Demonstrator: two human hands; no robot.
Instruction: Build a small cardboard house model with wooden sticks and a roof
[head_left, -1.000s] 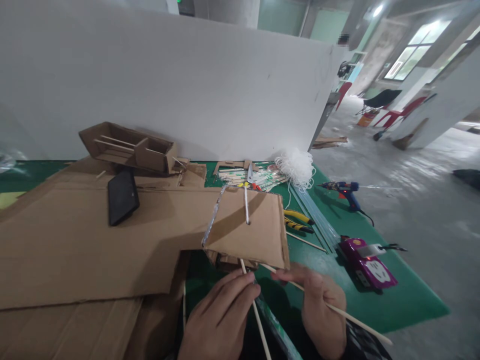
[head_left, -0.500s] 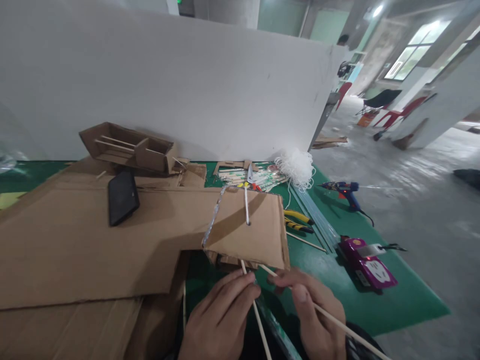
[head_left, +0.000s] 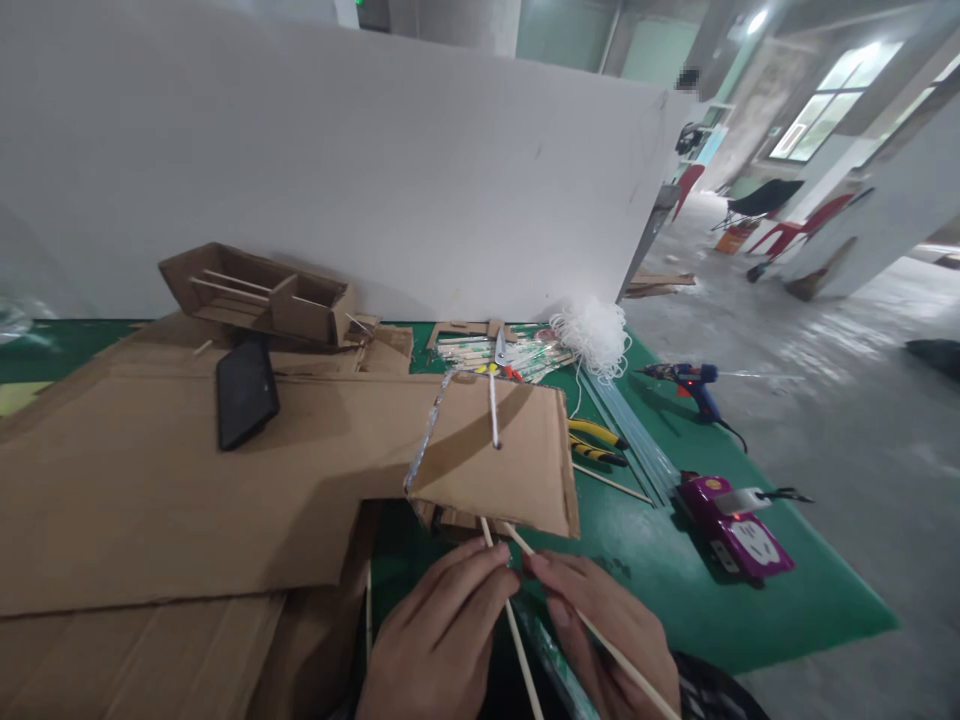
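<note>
My left hand (head_left: 442,625) is closed around a thin wooden stick (head_left: 521,650) just in front of a cardboard box (head_left: 517,480). The stick's far end reaches the box's near edge. Between finger and thumb, my right hand (head_left: 607,620) grips a second wooden stick (head_left: 622,660), whose far tip lies at the same edge, close beside the first stick. What the tips touch under the edge is hidden. A white cord (head_left: 493,410) runs over the box top into a small hole.
A large cardboard sheet (head_left: 150,490) with a black phone (head_left: 246,395) covers the left side. Yellow-handled pliers (head_left: 596,442), clear glue sticks (head_left: 634,440), a blue glue gun (head_left: 686,380), a purple power strip (head_left: 739,530), scissors (head_left: 500,348) and white string (head_left: 596,338) lie around the box.
My right hand has moved left, closer to my left hand, bringing its stick's tip nearer the first stick. My left hand stays almost still.
</note>
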